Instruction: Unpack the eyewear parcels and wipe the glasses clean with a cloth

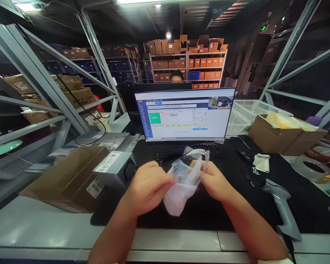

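A translucent white plastic bag [178, 194] hangs between my hands above the black desk mat, its outline smeared by motion. My left hand [151, 185] pinches the bag's left edge, thumb and fingers pressed together. On the other side, my right hand [213, 179] grips the bag's upper right part, with its fingertips partly hidden behind the plastic. I cannot make out whether anything is inside the bag. Just behind it lies a black keyboard [165, 151], partly covered from view. Left of my left hand stands a grey box [114, 167] with a white label.
A large brown carton [68, 179] sits at the left. At the right lie a grey barcode scanner [283, 209] and a tape roll [309, 167]. A lit monitor [185, 117] stands ahead, with open cartons [275, 135] and white baskets [239, 113] to its right. A person sits beyond.
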A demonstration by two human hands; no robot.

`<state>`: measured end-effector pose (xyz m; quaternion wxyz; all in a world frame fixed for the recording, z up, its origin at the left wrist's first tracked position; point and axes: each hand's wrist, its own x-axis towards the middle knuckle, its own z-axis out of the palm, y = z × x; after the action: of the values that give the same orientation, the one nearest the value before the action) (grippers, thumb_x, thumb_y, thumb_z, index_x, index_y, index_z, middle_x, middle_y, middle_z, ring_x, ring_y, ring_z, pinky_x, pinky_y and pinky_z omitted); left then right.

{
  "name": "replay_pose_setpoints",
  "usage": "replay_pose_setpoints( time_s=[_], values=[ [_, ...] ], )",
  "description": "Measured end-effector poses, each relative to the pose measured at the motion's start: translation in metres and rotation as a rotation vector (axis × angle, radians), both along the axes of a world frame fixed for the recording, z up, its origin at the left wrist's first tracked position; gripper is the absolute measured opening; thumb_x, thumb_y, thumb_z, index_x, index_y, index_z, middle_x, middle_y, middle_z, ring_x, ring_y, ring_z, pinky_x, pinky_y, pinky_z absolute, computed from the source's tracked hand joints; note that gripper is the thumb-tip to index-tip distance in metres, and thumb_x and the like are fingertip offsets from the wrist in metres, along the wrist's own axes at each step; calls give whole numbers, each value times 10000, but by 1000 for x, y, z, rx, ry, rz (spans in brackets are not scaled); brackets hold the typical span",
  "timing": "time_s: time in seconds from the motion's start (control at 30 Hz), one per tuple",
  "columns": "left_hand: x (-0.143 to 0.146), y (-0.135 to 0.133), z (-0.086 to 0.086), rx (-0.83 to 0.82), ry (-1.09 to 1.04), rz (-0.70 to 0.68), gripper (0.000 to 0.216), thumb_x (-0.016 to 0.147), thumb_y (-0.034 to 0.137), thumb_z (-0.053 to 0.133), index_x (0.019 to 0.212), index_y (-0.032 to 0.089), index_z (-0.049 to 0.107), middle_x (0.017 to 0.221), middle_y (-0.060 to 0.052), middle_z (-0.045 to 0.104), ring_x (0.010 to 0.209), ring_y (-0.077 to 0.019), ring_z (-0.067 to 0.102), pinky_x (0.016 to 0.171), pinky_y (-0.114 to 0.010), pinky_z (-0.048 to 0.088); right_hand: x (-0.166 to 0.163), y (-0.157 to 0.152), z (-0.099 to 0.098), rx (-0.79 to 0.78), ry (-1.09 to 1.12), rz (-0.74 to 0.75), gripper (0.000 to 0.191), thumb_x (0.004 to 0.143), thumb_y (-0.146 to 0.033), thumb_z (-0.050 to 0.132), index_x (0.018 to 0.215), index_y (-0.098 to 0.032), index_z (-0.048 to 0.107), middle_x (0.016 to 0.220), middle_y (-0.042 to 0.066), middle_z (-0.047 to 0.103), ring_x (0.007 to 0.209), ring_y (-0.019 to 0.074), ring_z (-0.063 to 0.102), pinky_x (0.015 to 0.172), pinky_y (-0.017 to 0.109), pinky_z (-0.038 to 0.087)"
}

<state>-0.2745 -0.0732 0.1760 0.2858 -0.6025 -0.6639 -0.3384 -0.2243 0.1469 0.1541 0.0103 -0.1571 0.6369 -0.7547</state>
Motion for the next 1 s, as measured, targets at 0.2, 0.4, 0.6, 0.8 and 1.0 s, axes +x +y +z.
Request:
replay_pose_setpoints(
  time_s=[0.2, 0.4, 0.6, 0.8, 1.0],
  values=[
    [-13, 5, 2, -46, 10, 116, 139, 924, 64, 581, 975, 182, 635, 734, 13, 688, 607, -119, 542, 624, -291, 380, -18, 6, -4, 27, 94, -236, 391, 830, -484, 691, 620, -187, 548, 519, -32, 504, 481, 99, 437, 476, 236, 333],
    [-16, 8, 1, -90, 20, 163, 101, 941, 98, 590, 966, 184, 637, 744, 16, 696, 619, -119, 561, 637, -296, 389, -22, 10, -3, 87, 111, -293, 374, 846, -459, 637, 609, -198, 515, 504, -41, 476, 481, 96, 388, 484, 245, 295],
    [-17, 6, -1, -95, 16, 178, 106, 941, 94, 583, 961, 191, 623, 752, 21, 696, 610, -121, 559, 640, -304, 383, -27, 14, -3, 248, 80, -79, 343, 861, -435, 618, 637, -190, 535, 529, -42, 472, 493, 95, 397, 490, 247, 287],
    [-18, 6, 1, -108, 6, 191, 114, 946, 94, 572, 966, 195, 620, 770, 20, 704, 614, -120, 550, 644, -304, 387, -32, 18, -5, 199, 93, -96, 393, 867, -457, 629, 605, -193, 500, 505, -47, 457, 479, 88, 369, 483, 248, 261],
    [-15, 5, 2, -117, -24, 179, 122, 949, 96, 557, 935, 199, 621, 716, 27, 669, 592, -117, 504, 628, -300, 379, -27, 16, -4, 161, 107, -183, 383, 850, -469, 637, 620, -203, 484, 525, -55, 443, 494, 89, 355, 484, 244, 261]
  ],
)
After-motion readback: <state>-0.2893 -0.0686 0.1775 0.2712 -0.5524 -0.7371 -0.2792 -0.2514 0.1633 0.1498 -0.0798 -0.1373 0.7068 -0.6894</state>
